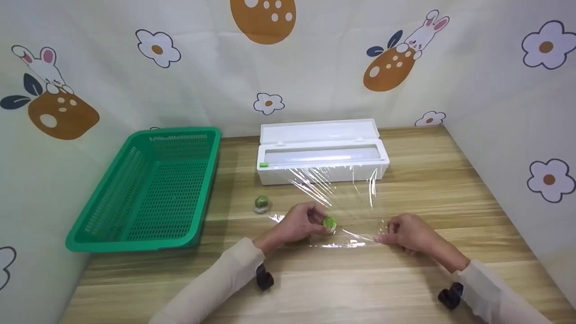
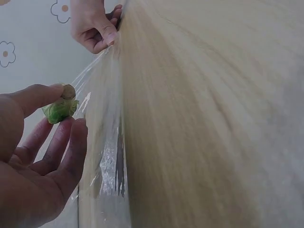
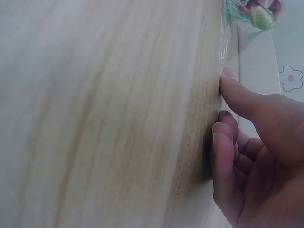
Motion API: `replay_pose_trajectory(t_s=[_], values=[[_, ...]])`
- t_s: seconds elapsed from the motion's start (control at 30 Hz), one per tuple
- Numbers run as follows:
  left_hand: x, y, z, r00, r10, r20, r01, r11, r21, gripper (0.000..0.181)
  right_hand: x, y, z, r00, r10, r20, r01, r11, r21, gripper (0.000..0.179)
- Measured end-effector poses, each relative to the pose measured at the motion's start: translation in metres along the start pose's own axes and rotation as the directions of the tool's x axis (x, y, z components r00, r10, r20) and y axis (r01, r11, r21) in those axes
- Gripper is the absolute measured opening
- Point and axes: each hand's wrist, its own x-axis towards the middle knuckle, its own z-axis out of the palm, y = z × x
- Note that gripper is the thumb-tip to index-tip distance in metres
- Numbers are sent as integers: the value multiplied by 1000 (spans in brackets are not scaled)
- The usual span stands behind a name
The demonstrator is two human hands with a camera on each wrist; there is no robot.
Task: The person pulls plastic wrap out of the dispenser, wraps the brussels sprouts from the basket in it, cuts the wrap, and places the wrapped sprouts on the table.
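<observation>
My left hand pinches a Brussels sprout between thumb and fingers, above a sheet of cling film. In the left wrist view the sprout shows its pale cut stem end near the thumb. My right hand pinches the film's near right corner, its fingers curled; the right wrist view shows this hand low at the table. From a white cling film box with its lid raised, the film stretches toward me. Another sprout with a pale, shiny base lies left of the film.
A green plastic basket stands at the left of the wooden table. A green slider sits at the box's left front edge. Patterned cloth hangs behind and along both sides of the table.
</observation>
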Motion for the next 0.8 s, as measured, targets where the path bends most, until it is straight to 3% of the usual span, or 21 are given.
replay_pose_trajectory(t_s=[0.47, 0.6, 0.8], values=[[-1, -12, 3, 999, 45, 15, -45, 998, 36, 31, -2, -1, 2, 999, 31, -9, -31, 999, -8, 38], [0, -15, 3, 998, 65, 23, -66, 997, 46, 31, -3, 2, 1, 1000, 8, -15, -8, 1000, -5, 38], [-3, -14, 3, 999, 45, 16, -45, 998, 52, 38, -2, 0, -1, 1000, 5, 8, -5, 1000, -4, 39]])
